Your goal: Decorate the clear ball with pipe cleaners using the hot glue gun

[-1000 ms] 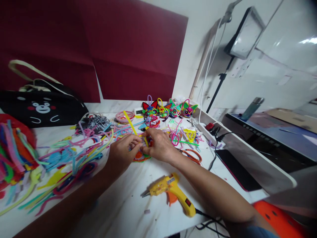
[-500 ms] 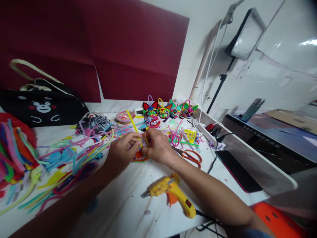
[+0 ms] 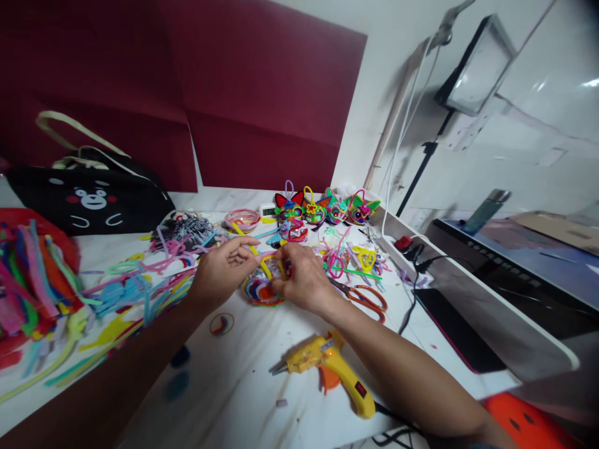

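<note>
My left hand [image 3: 223, 269] is closed, its thumb and fingertips pinching a yellow pipe cleaner [image 3: 265, 268]. My right hand [image 3: 302, 274] grips the same pipe cleaner a little to the right, where it looks bent. The far end slants up and away past the left fingers. Beneath both hands lies a round multicoloured piece [image 3: 255, 292] with an orange middle, partly hidden by the fingers. Orange-handled scissors [image 3: 367, 300] rest just right of my right hand. Nearer to me, a yellow glue gun [image 3: 327, 365] lies below my right forearm.
Loose pipe cleaners [image 3: 116, 293] cover the left side, near a black bag [image 3: 88, 202]. Several colourful cat-eared faces [image 3: 314, 211] stand along the back wall. A power strip [image 3: 405, 249] and a dark phone-like slab [image 3: 461, 330] are on the right. A thin ring [image 3: 221, 324] lies nearer me.
The left hand has shifted slightly left, away from the right hand. The yellow pipe cleaner now leans lower to the left, and more of the round piece shows. The view has shifted a little.
</note>
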### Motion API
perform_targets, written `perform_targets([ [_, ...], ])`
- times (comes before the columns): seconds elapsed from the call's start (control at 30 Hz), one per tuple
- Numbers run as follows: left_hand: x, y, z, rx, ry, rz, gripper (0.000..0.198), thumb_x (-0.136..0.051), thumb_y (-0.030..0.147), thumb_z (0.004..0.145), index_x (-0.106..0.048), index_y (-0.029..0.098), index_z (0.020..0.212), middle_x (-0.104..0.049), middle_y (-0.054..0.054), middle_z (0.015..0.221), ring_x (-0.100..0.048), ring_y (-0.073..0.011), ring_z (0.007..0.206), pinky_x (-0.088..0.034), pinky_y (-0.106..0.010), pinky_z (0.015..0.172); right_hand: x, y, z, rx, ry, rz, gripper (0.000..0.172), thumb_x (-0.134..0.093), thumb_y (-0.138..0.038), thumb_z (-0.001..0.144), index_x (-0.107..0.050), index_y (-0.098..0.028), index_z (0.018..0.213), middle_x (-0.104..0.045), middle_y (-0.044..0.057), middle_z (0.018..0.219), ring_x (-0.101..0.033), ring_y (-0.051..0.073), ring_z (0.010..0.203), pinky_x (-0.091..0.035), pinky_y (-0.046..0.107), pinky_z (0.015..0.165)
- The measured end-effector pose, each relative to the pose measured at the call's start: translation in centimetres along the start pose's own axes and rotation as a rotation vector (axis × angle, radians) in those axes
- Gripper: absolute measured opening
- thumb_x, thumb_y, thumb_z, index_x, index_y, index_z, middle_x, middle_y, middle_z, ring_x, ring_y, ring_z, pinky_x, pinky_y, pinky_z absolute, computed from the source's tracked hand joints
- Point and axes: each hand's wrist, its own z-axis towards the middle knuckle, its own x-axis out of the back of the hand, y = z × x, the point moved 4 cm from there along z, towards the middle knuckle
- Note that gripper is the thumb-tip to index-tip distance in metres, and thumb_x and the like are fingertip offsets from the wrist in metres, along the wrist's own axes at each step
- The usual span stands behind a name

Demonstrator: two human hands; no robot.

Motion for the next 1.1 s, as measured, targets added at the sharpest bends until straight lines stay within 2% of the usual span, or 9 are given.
perform_targets([
  [0.17, 0.7, -0.4, -0.4, 0.007, 0.038, 0.078, 0.031, -0.067, 0.044, 0.073, -0.072, 0.018, 0.089, -0.068, -0.001, 0.071, -0.062, -0.0147, 0.064, -0.049, -0.023, 0.059, 0.1, 0.2, -0.1, -0.006, -0.001, 0.010, 0.037, -0.072, -0.023, 0.068, -0.057, -0.022, 0.103, -0.063, 0.005, 0.107, -0.054, 0.026, 0.103, -0.041, 0.040, 0.087],
  [0.37, 1.4, 0.0, -1.1, -0.044, 0.042, 0.160, 0.026, -0.067, 0.046, 0.075, -0.073, 0.022, 0.082, -0.067, 0.001, 0.066, -0.057, -0.0131, 0.057, -0.044, -0.022, 0.053, 0.1, 0.4, 0.0, -0.001, 0.004, 0.020, 0.039, -0.073, -0.023, 0.067, -0.057, -0.024, 0.103, -0.064, 0.004, 0.105, -0.053, 0.025, 0.102, -0.041, 0.038, 0.086],
  [0.5, 1.5, 0.1, -1.3, -0.044, 0.044, 0.195, 0.027, -0.065, 0.047, 0.075, -0.072, 0.022, 0.080, -0.068, 0.001, 0.067, -0.058, -0.0139, 0.059, -0.044, -0.023, 0.055, 0.0, 0.4, 0.0, 0.009, 0.001, 0.018, 0.039, -0.073, -0.024, 0.068, -0.057, -0.023, 0.104, -0.064, 0.003, 0.105, -0.053, 0.026, 0.103, -0.041, 0.039, 0.086],
  [0.8, 1.6, -0.7, -1.6, -0.004, 0.010, 0.200, 0.026, -0.065, 0.047, 0.072, -0.072, 0.022, 0.075, -0.069, 0.001, 0.067, -0.058, -0.0143, 0.059, -0.043, -0.022, 0.054, 0.2, 0.2, -0.1, 0.020, -0.002, 0.025, 0.039, -0.073, -0.021, 0.067, -0.058, -0.023, 0.103, -0.064, 0.003, 0.107, -0.054, 0.026, 0.103, -0.041, 0.040, 0.087],
  [1.1, 1.3, -0.9, -1.9, -0.011, -0.014, 0.135, 0.022, -0.067, 0.044, 0.072, -0.069, 0.022, 0.069, -0.062, 0.003, 0.059, -0.055, -0.0130, 0.056, -0.040, -0.020, 0.049, 0.0, 0.7, -0.1, 0.026, 0.004, 0.033, 0.039, -0.072, -0.022, 0.068, -0.058, -0.023, 0.104, -0.064, 0.004, 0.109, -0.053, 0.026, 0.106, -0.041, 0.041, 0.091],
])
